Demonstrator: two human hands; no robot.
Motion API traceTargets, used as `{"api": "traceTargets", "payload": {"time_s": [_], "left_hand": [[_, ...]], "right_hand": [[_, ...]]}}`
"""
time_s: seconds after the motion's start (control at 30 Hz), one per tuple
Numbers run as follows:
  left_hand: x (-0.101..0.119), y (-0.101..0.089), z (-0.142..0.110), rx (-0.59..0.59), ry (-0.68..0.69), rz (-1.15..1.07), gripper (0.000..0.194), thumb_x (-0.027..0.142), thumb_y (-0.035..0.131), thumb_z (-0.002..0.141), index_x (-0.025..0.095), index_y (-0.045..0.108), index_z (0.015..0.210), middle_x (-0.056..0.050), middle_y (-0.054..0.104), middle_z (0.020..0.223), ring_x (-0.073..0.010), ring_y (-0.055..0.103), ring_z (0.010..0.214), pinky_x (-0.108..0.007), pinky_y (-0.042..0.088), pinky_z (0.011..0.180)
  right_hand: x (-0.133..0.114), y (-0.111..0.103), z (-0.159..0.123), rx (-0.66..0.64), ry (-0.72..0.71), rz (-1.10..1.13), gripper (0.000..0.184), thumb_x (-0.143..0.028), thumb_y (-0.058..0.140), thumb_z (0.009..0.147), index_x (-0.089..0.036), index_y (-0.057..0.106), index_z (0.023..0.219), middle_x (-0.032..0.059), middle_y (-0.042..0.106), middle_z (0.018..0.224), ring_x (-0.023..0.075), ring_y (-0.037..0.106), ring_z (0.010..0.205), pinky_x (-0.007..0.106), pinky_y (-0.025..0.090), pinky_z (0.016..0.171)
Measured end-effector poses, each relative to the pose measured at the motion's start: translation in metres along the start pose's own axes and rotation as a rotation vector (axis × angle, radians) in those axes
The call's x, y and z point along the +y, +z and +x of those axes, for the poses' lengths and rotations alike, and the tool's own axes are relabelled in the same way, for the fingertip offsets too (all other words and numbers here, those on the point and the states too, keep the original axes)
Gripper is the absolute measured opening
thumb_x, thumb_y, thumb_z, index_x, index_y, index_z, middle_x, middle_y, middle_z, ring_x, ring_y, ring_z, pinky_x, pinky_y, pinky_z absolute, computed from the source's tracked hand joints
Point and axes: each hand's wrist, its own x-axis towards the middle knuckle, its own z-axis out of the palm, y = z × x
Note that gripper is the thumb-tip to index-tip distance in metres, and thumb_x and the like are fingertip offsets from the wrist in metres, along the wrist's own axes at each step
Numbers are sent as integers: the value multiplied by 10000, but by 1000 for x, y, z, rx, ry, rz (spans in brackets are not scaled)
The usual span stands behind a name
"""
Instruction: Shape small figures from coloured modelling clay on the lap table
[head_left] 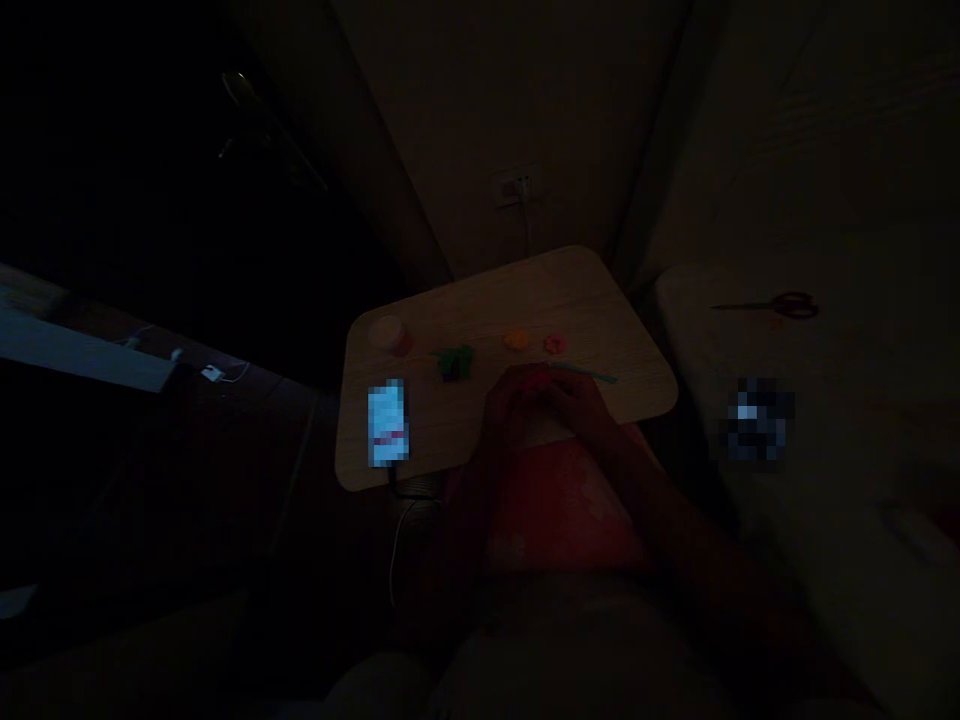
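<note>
The scene is very dark. Both my hands meet over the near edge of a small wooden lap table [600, 300]. My left hand [504, 408] and my right hand [579, 404] are closed together on a small red lump [535, 381]. Beyond them on the table lie a green lump [454, 361], an orange piece [516, 340], a small pink flower-like piece [554, 345] and a thin green strip [596, 374].
A lit phone [388, 423] lies on the table's left part, with a cable hanging off the front edge. A pinkish cup [389, 333] stands behind it. Red-handled scissors [780, 305] lie on the pale bedding at right. A wall socket [516, 187] is behind the table.
</note>
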Motion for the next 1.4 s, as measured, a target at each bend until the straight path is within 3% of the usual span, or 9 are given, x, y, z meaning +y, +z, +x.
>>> {"api": "traceTargets", "payload": {"time_s": [0.2,0.53,0.73,0.93,1.13,1.23,1.4], "left_hand": [[2,-3,0,-106,-6,-114,498,600,590,981,225,749,1265,-130,720,1328,-293,659,1246,-448,479,1131],[3,-7,-2,-172,-86,-228,619,671,571,958,242,685,1390,-126,657,1462,-331,592,1379,-476,405,1218],[2,-9,0,-201,-24,-204,624,681,538,969,233,699,1373,-137,657,1457,-337,583,1379,-489,394,1222],[-4,-9,2,-165,46,-121,516,594,645,954,226,734,1305,-137,677,1404,-308,607,1334,-455,441,1178],[1,-8,1,-109,6,-105,418,538,614,993,197,756,1190,-129,724,1301,-271,663,1225,-415,508,1100],[1,-4,0,-72,-41,-116,434,548,574,1012,179,745,1166,-125,737,1245,-252,678,1167,-380,527,1056],[-3,0,-1,-1,-128,-147,479,600,587,989,169,743,1127,-113,753,1160,-199,695,988,-284,566,836]], "right_hand": [[-3,-1,-5,50,49,91,395,-590,751,810,-205,748,722,39,699,677,196,630,652,311,510,627],[-2,-6,-3,-75,60,157,426,-619,780,802,-201,749,726,39,705,678,185,613,642,309,482,652],[2,-9,-1,-128,22,124,481,-665,746,833,-194,732,734,35,680,693,177,603,662,302,480,665],[5,-10,1,-127,-25,17,522,-671,703,867,-183,705,680,37,680,675,171,606,641,295,483,656],[8,-5,0,-83,-25,-174,423,-566,628,944,-183,738,803,34,685,657,171,599,600,282,457,594],[12,-3,1,-68,-66,-263,459,-578,607,962,-182,722,761,49,692,697,186,609,647,295,467,629],[17,-4,2,-160,-69,-156,416,-568,616,962,-188,767,885,63,723,799,208,645,735,317,513,707]]}}
